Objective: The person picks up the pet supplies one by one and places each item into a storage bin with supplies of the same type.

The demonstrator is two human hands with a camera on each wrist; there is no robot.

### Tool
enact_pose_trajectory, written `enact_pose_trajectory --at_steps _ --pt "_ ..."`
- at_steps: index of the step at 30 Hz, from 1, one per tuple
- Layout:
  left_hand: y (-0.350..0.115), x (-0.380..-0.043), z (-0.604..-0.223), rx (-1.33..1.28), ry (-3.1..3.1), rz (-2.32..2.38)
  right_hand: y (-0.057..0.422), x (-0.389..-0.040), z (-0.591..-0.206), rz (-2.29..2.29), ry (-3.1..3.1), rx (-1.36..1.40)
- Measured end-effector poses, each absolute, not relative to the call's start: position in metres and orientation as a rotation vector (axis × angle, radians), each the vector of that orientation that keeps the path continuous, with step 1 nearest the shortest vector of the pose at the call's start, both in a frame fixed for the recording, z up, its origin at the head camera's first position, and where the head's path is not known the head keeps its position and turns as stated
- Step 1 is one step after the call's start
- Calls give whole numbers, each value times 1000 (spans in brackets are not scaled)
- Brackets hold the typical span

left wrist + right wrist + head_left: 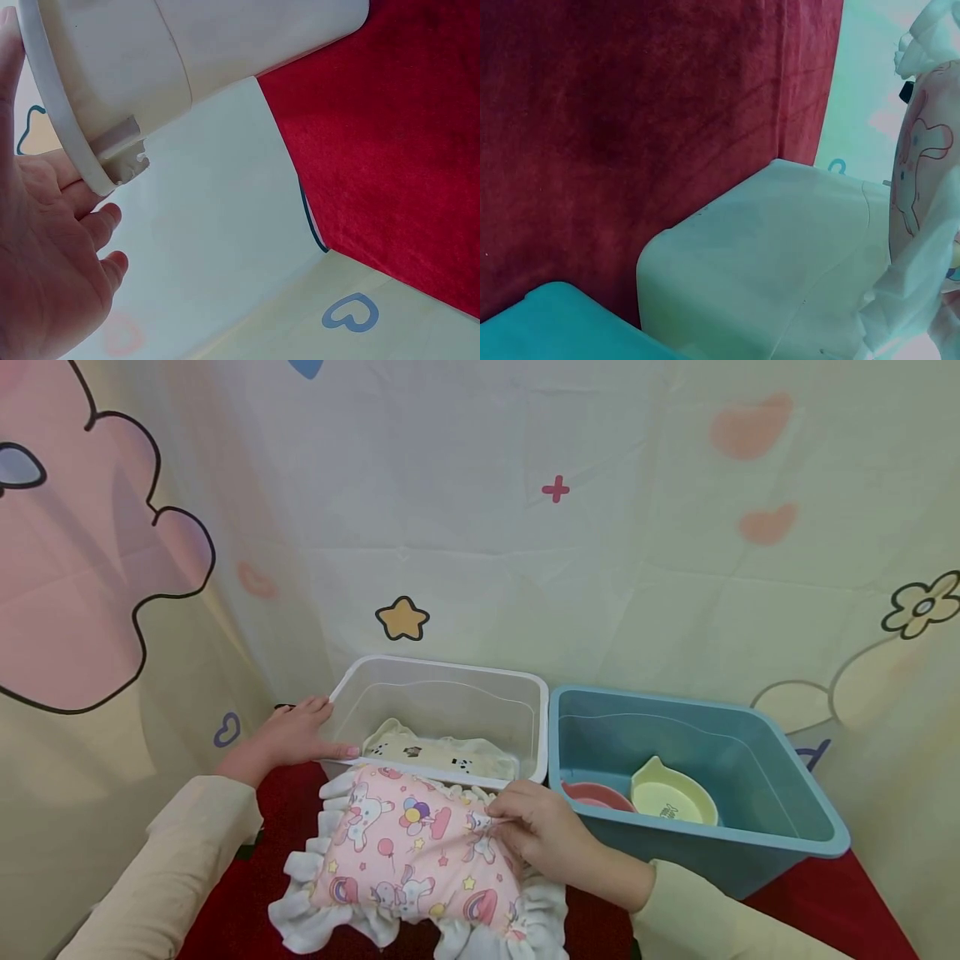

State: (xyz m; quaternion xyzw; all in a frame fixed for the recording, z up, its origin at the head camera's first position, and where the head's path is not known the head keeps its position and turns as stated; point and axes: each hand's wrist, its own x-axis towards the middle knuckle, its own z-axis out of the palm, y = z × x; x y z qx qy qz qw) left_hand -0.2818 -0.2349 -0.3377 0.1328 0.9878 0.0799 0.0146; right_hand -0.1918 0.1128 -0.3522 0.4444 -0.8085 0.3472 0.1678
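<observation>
A small pink pillow (416, 852) with a white ruffled edge and unicorn, balloon and star prints leans against the front of a white plastic bin (543, 727). My right hand (551, 835) pinches the pillow's cover near its upper right side, puckering the fabric. At the bin's left corner, my left hand (296, 735) holds the rim, with the thumb over the front edge. The left wrist view shows fingers around the rim of that bin (124, 52). Inside it lies a cream ruffled cloth item (442, 752). Only the pillow's side (926, 165) shows in the right wrist view.
A blue-green bin (787, 777) stands right beside the white one. It holds a pale yellow dish (671, 793) and a pink dish (600, 795). Red cloth (232, 910) covers the table. A printed curtain (480, 510) hangs close behind the bins.
</observation>
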Motion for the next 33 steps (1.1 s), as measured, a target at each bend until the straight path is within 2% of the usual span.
enact_pose_trajectory --at_steps 33 --pt "-236 -281 -338 427 3096 216 118 -205 -323 970 -2225 1258"
